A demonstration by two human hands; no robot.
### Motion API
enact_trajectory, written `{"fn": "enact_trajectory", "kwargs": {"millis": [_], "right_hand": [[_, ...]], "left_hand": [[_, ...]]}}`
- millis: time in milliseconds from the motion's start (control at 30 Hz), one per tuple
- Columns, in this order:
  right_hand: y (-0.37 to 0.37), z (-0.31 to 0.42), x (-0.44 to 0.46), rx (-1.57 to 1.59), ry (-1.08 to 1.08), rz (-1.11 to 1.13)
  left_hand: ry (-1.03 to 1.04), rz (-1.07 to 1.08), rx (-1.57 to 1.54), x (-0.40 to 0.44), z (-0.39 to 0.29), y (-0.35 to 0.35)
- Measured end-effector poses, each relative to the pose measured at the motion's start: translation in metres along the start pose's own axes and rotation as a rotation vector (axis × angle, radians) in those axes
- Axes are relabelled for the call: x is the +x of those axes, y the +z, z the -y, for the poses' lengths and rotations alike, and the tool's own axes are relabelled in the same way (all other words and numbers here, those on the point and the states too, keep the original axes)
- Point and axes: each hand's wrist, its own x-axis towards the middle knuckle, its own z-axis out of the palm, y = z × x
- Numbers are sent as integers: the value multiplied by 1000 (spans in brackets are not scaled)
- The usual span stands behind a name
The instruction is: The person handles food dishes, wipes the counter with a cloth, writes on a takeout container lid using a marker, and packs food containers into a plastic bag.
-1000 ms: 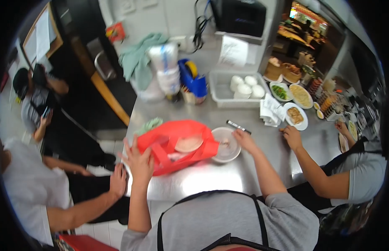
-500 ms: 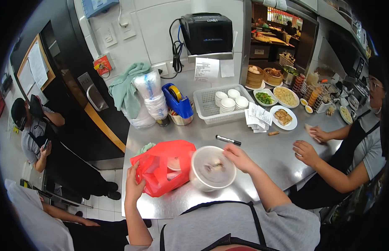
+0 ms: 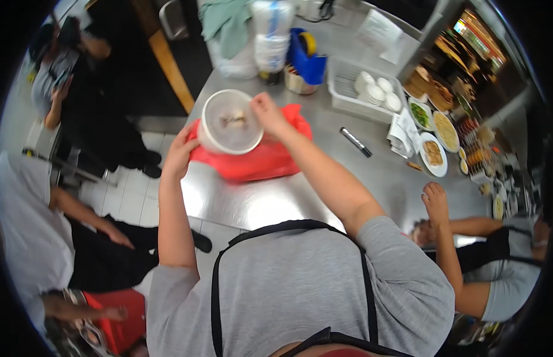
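Observation:
A white takeaway tub (image 3: 212, 135) with a translucent lid is held up over a red plastic bag (image 3: 258, 166) on the steel counter. My right hand (image 3: 268, 115) grips the tub by its right rim. At the bag's left edge, my left hand (image 3: 181, 153) has its fingers closed on the red plastic, close beside the tub. Dark and pale food shows blurrily through the lid. The tub hides much of the bag's opening and whatever lies inside.
A black marker (image 3: 355, 142) lies to the right. Behind are a blue tape dispenser (image 3: 309, 59) and a grey basket (image 3: 348, 98) of small white cups. Plated food (image 3: 433, 153) stands farther right. A co-worker's hand (image 3: 436, 202) is at the right; other people stand left.
The tub has moved left, from beside the bag to above it, with my right hand on it. My view has tipped down, and the bag looks flatter.

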Motion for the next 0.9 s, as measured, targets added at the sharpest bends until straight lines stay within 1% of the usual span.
{"fn": "enact_trajectory", "kwargs": {"millis": [33, 67, 133, 167, 200, 233, 267, 333, 367, 400, 433, 467, 500, 533, 567, 600, 633, 667, 733, 767, 800, 833, 867, 900], "right_hand": [[-8, 9, 0, -112, -43, 9], [-10, 9, -1, -105, -43, 39], [-10, 10, -2, -239, -77, -6], [-8, 12, -3, -233, -77, 5], [-7, 15, -7, -246, -59, 111], [-6, 16, -10, -261, -36, 215], [-4, 15, -11, -259, -28, 218], [-2, 10, -6, -411, -61, 356], [-1, 8, -2, -407, -55, 357], [-1, 6, 3, -486, -13, 335], [-1, 7, 4, -565, 28, 312], [0, 8, 3, -562, 35, 316], [2, 15, 2, -596, 69, 242], [4, 21, 1, -632, 100, 167], [3, 23, -1, -631, 104, 171], [2, 23, -3, -642, 84, 247], [1, 24, -5, -653, 63, 324], [1, 25, -6, -652, 66, 327], [1, 25, -6, -647, 48, 466], [2, 26, -3, -647, 49, 462], [7, 25, 0, -714, 108, 332], [9, 23, 3, -779, 167, 204], [7, 16, 9, -778, 167, 206], [1, 0, 14, -716, 125, 274]], "left_hand": [[-54, -34, -1, 1, 2, -5], [-106, -61, -4, 2, 4, -9], [-98, -137, 26, 7, 8, -10], [-50, -196, 70, 12, 12, -11], [-3, -249, 114, 18, 16, -11], [138, -305, 208, 24, 22, -8], [129, -306, 208, 28, 27, -8], [180, -369, 205, 30, 26, -2], [251, -366, 99, 31, 30, -1], [243, -367, 100, 28, 27, 1], [282, -336, -56, 24, 19, 5], [320, -305, -213, 19, 11, 9], [296, -246, -247, 14, 6, 12], [294, -249, -246, 13, 4, 10], [268, -183, -249, 14, 4, 9], [241, -115, -252, 14, 0, 11], [236, -118, -253, 15, -5, 15], [243, -143, -287, 19, -10, 20], [242, -169, -319, 16, -24, 32], [273, -59, -329, 15, -30, 37], [303, 51, -339, 12, -38, 43], [280, 118, -300, 4, -49, 51], [280, 116, -299, 2, -51, 53], [296, 150, -208, -1, -52, 54]]}}
